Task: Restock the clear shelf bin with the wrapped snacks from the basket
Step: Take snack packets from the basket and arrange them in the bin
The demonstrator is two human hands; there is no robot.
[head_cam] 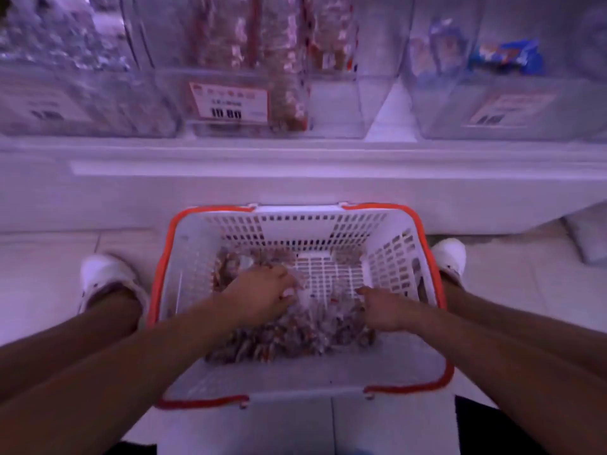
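Two hands in the white basket (203, 244) on the floor: left hand (262, 295) and right hand (387, 311) curled into the pile of wrapped snacks (289, 339). Clear bin (262, 93) above holds snacks stacked upright; its price tag (230, 100) reads roughly "10.80", otherwise blurred.

A shop: clear shelf bins (279, 103) with price tags (230, 101) (one red-bordered), and a shopping basket (305, 218).

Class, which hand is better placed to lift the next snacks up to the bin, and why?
Probably the left hand: it is already curled into the snacks and lies below the bin. The right hand only rests at the pile's edge.
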